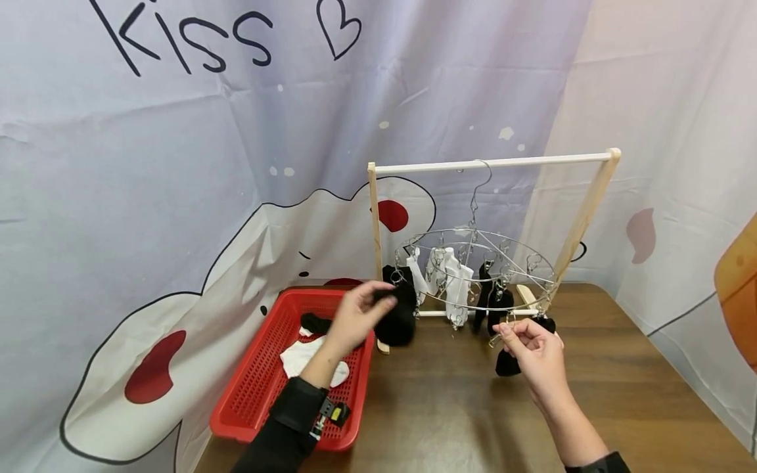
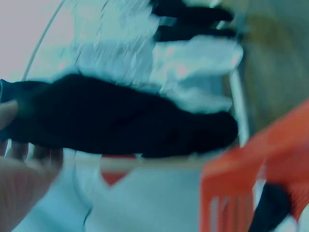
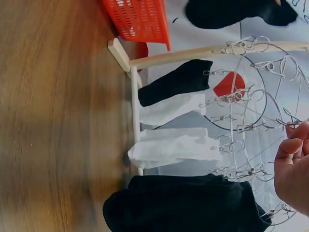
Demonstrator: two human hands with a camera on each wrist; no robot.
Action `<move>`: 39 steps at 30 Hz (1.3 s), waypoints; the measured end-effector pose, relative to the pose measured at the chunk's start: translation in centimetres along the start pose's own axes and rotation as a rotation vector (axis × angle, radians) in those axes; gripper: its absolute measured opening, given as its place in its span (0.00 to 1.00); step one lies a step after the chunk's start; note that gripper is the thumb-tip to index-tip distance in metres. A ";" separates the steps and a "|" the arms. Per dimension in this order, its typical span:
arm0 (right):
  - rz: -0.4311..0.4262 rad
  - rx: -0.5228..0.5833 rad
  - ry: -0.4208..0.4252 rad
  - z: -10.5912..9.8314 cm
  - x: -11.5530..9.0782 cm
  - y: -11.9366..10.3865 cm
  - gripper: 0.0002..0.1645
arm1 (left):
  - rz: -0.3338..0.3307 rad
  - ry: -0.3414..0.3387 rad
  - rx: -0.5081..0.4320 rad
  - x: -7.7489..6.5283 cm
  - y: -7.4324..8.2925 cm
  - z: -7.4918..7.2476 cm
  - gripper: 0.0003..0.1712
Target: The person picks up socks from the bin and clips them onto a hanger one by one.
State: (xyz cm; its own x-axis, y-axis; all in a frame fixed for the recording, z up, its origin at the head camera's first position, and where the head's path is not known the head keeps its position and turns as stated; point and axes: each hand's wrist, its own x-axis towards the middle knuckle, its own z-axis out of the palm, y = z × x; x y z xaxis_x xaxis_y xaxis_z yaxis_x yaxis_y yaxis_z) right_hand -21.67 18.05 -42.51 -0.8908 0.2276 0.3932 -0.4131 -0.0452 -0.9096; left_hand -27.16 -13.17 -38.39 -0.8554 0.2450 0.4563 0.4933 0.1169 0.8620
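Note:
My left hand (image 1: 356,316) holds a black sock (image 1: 397,323) near its opening, between thumb and fingers. In the left wrist view the sock (image 2: 111,118) stretches out from the fingertips. My right hand (image 1: 539,355) pinches a small metal clip (image 1: 495,339) at the near right of a round wire hanger (image 1: 473,307). White socks (image 1: 458,289) and black socks (image 1: 500,309) hang from other clips around the ring. Another black sock (image 1: 507,364) hangs just beside my right hand, partly hidden behind it. In the right wrist view, thumb and finger meet at the clip.
A red plastic basket (image 1: 236,427) stands at left under my left forearm, with a white sock (image 1: 298,357) and a black sock (image 1: 315,323) inside. The hanger hooks over the white top bar (image 1: 544,160) of a wooden stand on the brown table (image 1: 426,407). A printed curtain backs it.

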 end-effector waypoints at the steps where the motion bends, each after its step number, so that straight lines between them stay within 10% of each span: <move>1: -0.007 0.009 -0.004 0.2 0.0 -0.1 0.12 | -0.022 -0.071 0.022 -0.2 -0.3 1.0 0.13; 5: -0.008 0.032 -0.029 0.9 -0.2 -0.2 0.11 | -0.167 -0.276 0.039 -1.1 -1.5 4.8 0.11; 14: -0.082 0.051 -0.102 2.0 -0.5 -0.3 0.08 | -0.170 -0.122 0.108 -1.2 -2.1 11.6 0.11; 24: -0.166 0.031 -0.053 2.0 -0.3 -0.2 0.04 | -0.255 -0.199 -0.170 -0.8 -0.8 13.4 0.10; 32: -0.113 -0.066 -0.130 1.3 -0.5 -0.8 0.09 | -0.086 -0.243 -0.146 -0.9 -1.0 13.1 0.09; 39: -0.069 -0.062 -0.143 1.0 -0.8 -0.3 0.12 | 0.401 0.017 0.275 -1.6 -0.5 12.2 0.08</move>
State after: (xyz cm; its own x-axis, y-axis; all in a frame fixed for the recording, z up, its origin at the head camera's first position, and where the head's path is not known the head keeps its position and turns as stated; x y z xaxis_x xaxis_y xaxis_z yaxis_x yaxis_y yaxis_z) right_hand -21.00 16.87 -42.43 -0.8803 0.0876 0.4662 -0.4657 0.0272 -0.8845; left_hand -24.11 -1.94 -42.29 -0.5907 0.3076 0.7460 0.8061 0.2673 0.5280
